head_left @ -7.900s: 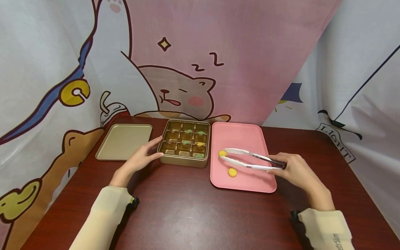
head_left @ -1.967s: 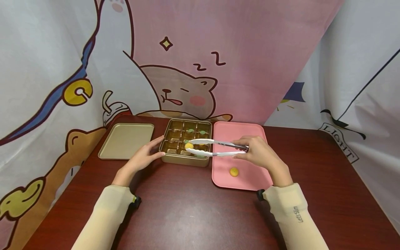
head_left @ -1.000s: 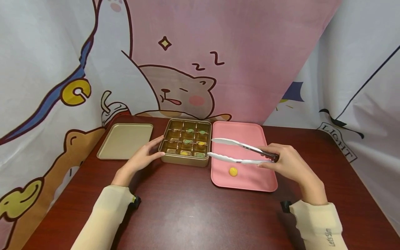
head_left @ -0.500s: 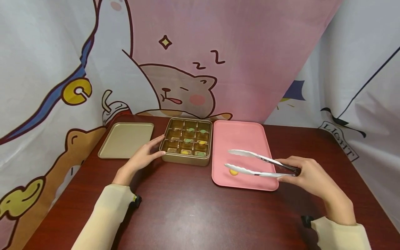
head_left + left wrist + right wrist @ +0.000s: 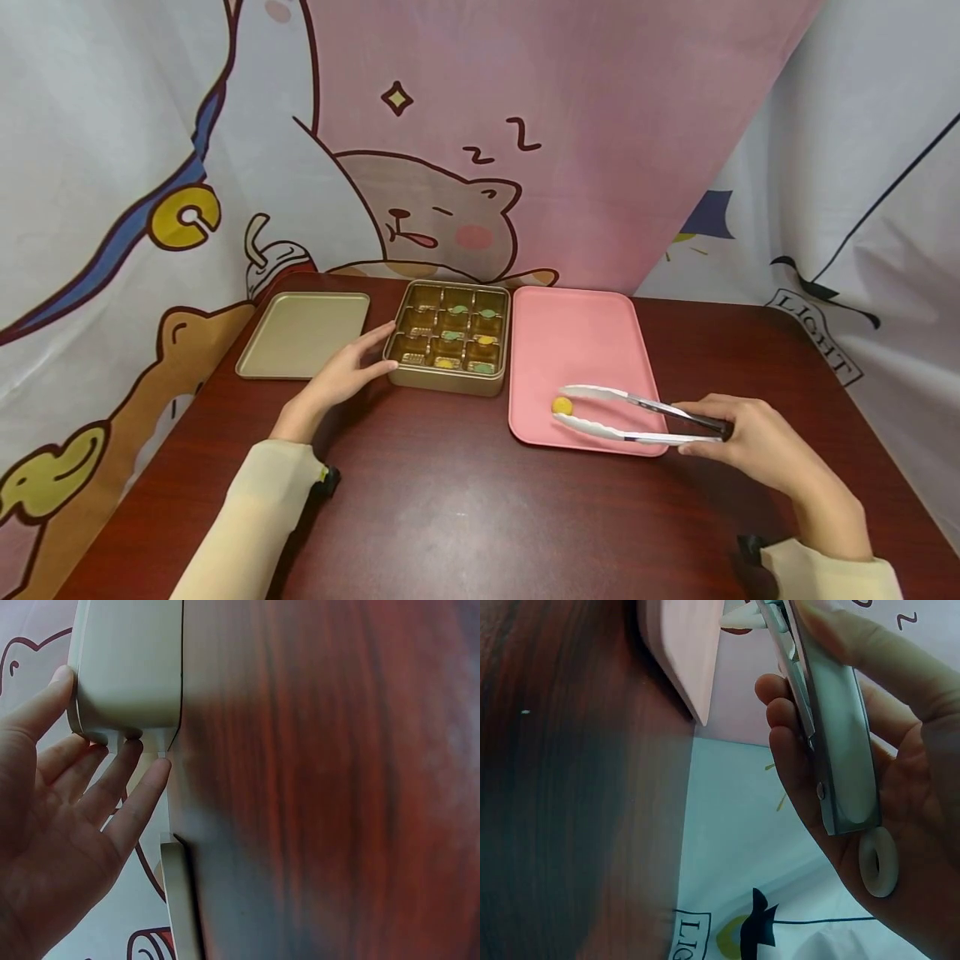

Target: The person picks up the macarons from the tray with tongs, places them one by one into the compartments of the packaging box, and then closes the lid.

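My right hand (image 5: 765,442) holds metal tongs (image 5: 647,405) with white scalloped tips and a black grip. The tips are spread on either side of a small round yellow piece (image 5: 562,406) lying on the pink tray (image 5: 558,333). In the right wrist view, the fingers wrap the tongs (image 5: 844,742) near their hinged end. My left hand (image 5: 341,375) touches the left side of a gold box (image 5: 446,381), thumb at its rim and fingers extended in the left wrist view. Inside the box's divided compartments lie several green pieces (image 5: 482,368) and two yellow pieces (image 5: 444,364).
A shallow gold lid (image 5: 303,337) lies left of the box, behind my left hand. The pink tray stands close along the box's right side. All rest on a dark red wooden table (image 5: 450,500), with a printed cartoon curtain (image 5: 600,150) behind.
The tongs carried one yellow piece from the tray into the box's front middle compartment and released it. They came back right, tips now around the other yellow piece. My left hand stayed put.
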Motion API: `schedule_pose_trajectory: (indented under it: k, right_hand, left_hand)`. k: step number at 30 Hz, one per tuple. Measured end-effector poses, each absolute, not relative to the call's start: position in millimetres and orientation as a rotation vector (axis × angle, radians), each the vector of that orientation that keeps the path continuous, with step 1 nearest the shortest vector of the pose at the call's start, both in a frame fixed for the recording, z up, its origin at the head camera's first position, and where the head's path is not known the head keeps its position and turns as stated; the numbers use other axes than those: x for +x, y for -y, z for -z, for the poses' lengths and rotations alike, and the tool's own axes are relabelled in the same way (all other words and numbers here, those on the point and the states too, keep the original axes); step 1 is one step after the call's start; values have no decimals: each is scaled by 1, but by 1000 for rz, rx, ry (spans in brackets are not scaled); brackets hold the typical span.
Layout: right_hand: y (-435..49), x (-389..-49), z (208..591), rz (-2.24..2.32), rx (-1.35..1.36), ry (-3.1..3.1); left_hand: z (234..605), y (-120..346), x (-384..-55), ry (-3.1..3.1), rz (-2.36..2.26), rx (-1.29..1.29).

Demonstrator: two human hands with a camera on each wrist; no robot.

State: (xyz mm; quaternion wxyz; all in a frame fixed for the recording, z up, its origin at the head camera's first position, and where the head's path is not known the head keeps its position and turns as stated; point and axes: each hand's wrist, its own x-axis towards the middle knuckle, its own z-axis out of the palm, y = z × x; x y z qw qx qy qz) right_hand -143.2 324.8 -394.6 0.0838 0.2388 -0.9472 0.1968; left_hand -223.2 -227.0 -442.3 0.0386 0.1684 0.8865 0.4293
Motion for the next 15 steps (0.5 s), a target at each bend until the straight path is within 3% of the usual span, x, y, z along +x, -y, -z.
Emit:
schedule_pose_trajectory:
  k: [15]
  right_hand:
    - [-324,-143,399,-510,633,2892]
  left_hand:
    - [440,227,-222,-2711,-1318,510]
